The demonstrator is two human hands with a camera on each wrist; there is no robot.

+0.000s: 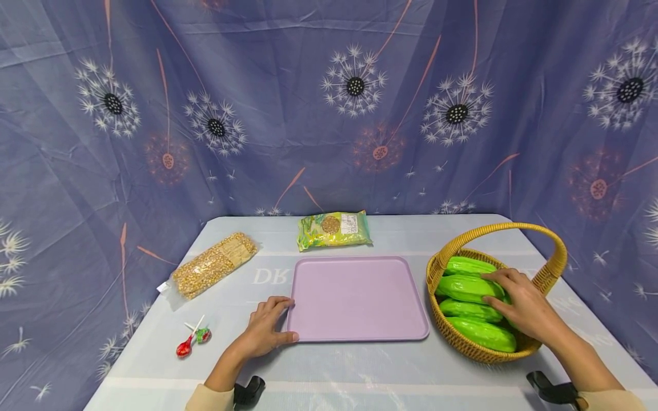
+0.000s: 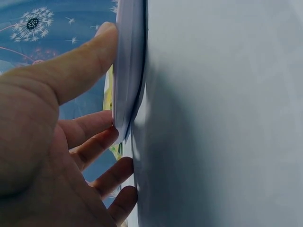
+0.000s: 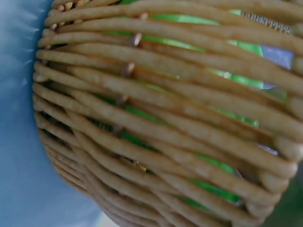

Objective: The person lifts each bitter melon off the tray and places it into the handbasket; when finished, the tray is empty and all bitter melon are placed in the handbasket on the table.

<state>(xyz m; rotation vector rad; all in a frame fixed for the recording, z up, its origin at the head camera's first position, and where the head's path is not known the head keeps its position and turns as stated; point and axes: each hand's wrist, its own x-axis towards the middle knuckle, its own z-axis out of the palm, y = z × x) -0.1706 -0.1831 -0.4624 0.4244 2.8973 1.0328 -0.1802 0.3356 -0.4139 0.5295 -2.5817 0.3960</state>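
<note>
In the head view my left hand (image 1: 266, 328) rests at the left edge of a light purple tray (image 1: 357, 299). Its thumb and some fingers touch the rim, and they spread loosely along the tray's side (image 2: 127, 71) in the left wrist view. My right hand (image 1: 526, 302) reaches into a woven yellow basket (image 1: 437, 311) with an arched handle. Thumb and fingers pinch one glossy green oblong packet (image 1: 465, 288) among several alike, lying side by side. The right wrist view has only the basket's weave (image 3: 156, 109), green through its gaps; the hand is hidden there.
A clear bag of yellow kernels (image 1: 208, 268) lies at the back left, and a green and yellow packet (image 1: 334, 230) behind the tray. Two lollipops, one red (image 1: 184, 348) and one green (image 1: 203, 335), lie front left. A dandelion-print curtain (image 1: 288, 114) surrounds the table.
</note>
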